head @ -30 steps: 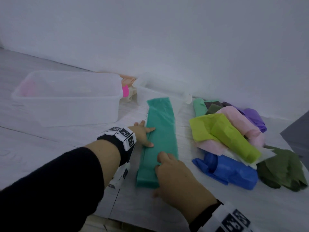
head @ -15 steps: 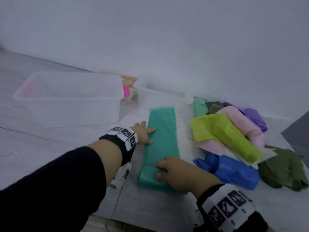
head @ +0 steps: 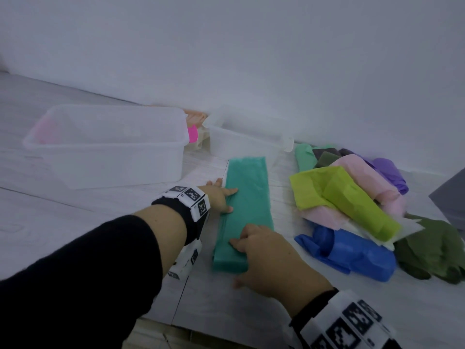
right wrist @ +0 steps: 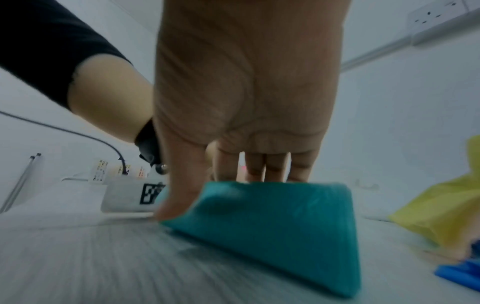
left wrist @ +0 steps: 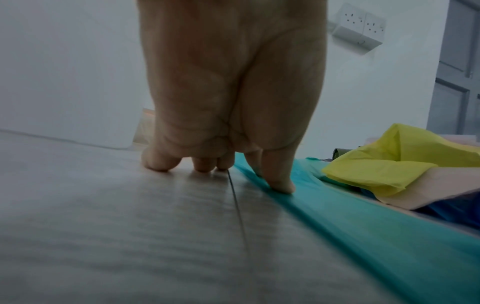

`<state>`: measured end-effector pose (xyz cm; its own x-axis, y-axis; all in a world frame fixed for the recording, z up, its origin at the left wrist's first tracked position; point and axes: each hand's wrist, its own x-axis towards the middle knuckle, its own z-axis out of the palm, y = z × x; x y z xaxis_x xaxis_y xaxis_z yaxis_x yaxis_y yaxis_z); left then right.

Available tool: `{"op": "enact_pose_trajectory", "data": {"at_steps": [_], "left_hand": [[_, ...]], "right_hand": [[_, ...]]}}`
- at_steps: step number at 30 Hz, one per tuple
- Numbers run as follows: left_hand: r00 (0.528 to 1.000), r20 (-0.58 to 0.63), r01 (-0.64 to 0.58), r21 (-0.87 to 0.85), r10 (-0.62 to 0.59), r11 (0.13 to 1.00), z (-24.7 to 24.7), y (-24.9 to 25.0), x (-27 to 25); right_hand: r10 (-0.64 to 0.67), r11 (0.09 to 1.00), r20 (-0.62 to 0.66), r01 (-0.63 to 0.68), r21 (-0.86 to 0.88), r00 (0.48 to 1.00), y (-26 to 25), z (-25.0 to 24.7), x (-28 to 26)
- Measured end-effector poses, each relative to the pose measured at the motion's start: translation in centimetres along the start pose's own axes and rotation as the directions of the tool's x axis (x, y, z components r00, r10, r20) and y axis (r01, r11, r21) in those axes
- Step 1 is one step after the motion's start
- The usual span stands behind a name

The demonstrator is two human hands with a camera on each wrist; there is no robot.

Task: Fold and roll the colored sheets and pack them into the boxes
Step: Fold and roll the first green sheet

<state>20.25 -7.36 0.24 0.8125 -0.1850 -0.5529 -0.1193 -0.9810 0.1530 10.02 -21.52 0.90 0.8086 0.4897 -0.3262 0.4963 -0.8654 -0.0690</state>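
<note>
My right hand [head: 266,258] curls over the rolled near end of the teal sheet [head: 247,197], low centre of the head view, grasping it to keep the roll tight. My left hand [head: 220,197] lies released, thumb pressing the strip's left edge to keep it straight. Two clear boxes [head: 105,147] wait upper left. Loose coloured sheets [head: 352,197] lie at right on the pale wood-grain counter [head: 75,222], against a white wall [head: 251,59].

Teal sheet [head: 247,197]; lime sheet [head: 344,197] (pink sheet [head: 324,215] beneath); blue sheet [head: 352,250]; clear boxes [head: 100,159].
</note>
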Motion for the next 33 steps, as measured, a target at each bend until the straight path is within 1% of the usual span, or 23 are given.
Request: {"op": "enact_pose_trajectory", "data": {"at_steps": [2,4,7,9,12,14,16,17,19,20,24,27,28,33], "left_hand": [[1.0,0.002,-0.008,-0.005,0.008,1.0,-0.1,-0.2,0.0],[1.0,-0.003,-0.009,0.001,0.009,1.0,-0.2,-0.5,0.1],[1.0,0.002,-0.013,0.003,0.013,1.0,-0.2,-0.5,0.2],[1.0,0.002,-0.02,0.009,0.02,1.0,-0.2,-0.5,0.4],[1.0,-0.014,-0.019,0.018,0.019,1.0,-0.1,-0.4,0.4],[1.0,-0.019,-0.019,0.026,0.02,0.999,0.0,-0.4,0.5],[0.999,-0.027,-0.02,0.034,0.021,0.999,0.0,-0.5,0.6],[0.999,-0.034,-0.021,0.032,0.022,0.999,0.1,-0.6,0.7],[0.999,-0.048,-0.021,0.021,0.022,1.0,0.1,-0.6,0.9],[0.998,-0.053,-0.021,0.013,0.021,1.0,0.2,-0.6,0.9],[0.998,-0.056,-0.018,0.004,0.018,1.0,0.3,-0.6,1.0],[0.998,-0.064,-0.022,-0.003,0.022,1.0,0.4,-0.7,1.0],[0.998,-0.066,-0.021,-0.008,0.02,1.0,0.4,-0.6,1.0],[0.997,-0.076,-0.007,-0.019,0.005,1.0,0.8,-0.3,1.2]], "right_hand": [[0.0,0.999,-0.015,0.001,0.041,1.0,0.2,0.1,0.2],[0.0,0.991,-0.032,0.004,0.133,0.999,0.6,0.2,0.2],[0.046,0.948,0.006,-0.045,0.314,0.999,1.4,0.0,0.1],[0.048,0.928,0.051,-0.064,0.367,0.998,1.8,-0.1,0.3],[0.052,0.929,0.096,-0.083,0.36,0.994,2.1,-0.4,1.0],[0.053,0.945,0.092,-0.08,0.317,0.994,1.8,-0.2,1.3],[0.082,0.969,0.025,-0.086,0.233,0.996,1.6,0.0,1.5],[0.109,0.967,-0.021,-0.101,0.235,0.994,1.4,0.2,1.6],[0.178,0.933,-0.092,-0.138,0.333,0.98,1.1,0.3,1.6],[0.19,0.927,-0.109,-0.141,0.348,0.976,1.0,0.3,1.6],[0.118,0.958,-0.11,-0.084,0.273,0.987,0.8,0.6,0.9],[0.087,0.99,-0.07,-0.079,0.113,0.994,0.9,0.5,0.5],[0.082,0.992,-0.071,-0.075,0.103,0.994,1.0,0.3,0.6],[0.084,0.958,-0.014,-0.077,0.276,0.996,1.9,-0.4,0.4]]}}
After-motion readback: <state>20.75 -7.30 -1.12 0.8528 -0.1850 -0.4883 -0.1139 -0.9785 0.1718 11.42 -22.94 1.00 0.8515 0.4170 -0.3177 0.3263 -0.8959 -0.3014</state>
